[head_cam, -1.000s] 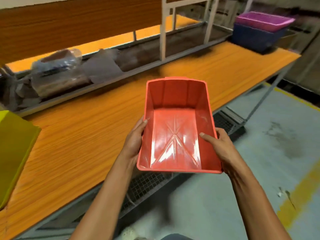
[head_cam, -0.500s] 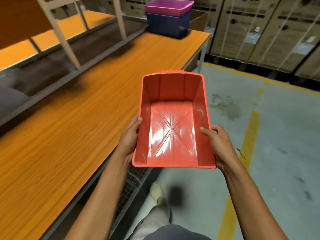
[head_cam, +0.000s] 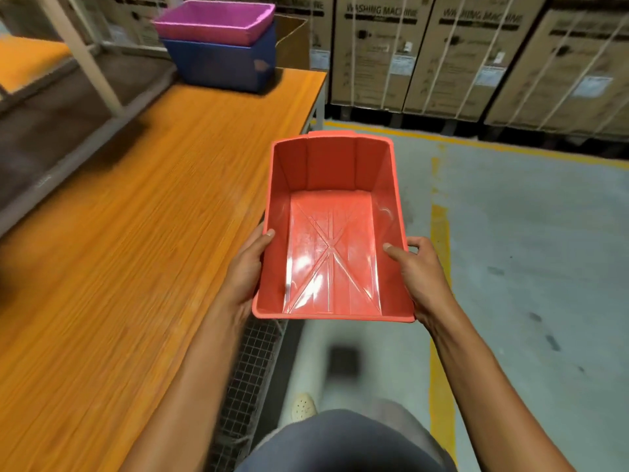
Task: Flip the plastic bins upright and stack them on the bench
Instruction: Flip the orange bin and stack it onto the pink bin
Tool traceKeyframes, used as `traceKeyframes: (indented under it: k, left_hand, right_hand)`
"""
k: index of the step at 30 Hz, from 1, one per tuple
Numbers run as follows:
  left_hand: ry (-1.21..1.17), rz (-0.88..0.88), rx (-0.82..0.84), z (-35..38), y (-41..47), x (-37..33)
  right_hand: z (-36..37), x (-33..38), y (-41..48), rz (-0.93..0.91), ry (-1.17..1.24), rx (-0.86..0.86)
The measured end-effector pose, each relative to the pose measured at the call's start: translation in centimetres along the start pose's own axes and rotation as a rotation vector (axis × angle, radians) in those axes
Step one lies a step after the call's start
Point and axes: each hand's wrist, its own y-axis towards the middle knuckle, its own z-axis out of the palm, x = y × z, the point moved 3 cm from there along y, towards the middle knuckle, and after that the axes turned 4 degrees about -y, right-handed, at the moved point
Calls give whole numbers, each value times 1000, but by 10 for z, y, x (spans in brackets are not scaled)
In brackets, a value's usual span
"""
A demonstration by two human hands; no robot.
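Carrying upright red bin (head_cam: 332, 233), left hand (head_cam: 243, 267) and right hand (head_cam: 420, 270) clamped on side rims. Next: nest into pink bin (head_cam: 214, 20) atop blue bin (head_cam: 221, 64) at bench (head_cam: 136, 233) end.

"WASHING MACHINE" stands in dark capitals near the top of one cardboard carton (head_cam: 377, 52) against the far wall; the neighbouring carton (head_cam: 476, 59) bears the same words, blurred; the smaller labels below are too blurred to read.

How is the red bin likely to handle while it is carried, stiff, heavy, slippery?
The red bin looks empty and thin-walled, so probably light. Moulded floor ribs suggest reasonable stiffness, though the walls may flex. Its glossy plastic could be slick; the left hand and right hand grip opposite rims.
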Motion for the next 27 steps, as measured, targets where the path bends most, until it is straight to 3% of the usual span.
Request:
traceKeyframes:
  k: [12,27]
  left_hand:
    - [-18,-45,27,53,151,-24]
    - [-50,178,-123,152,359,-93]
  right_hand:
    - [-7,54,136,9,42,-58]
    - [-23,210,378,-184,-21,220]
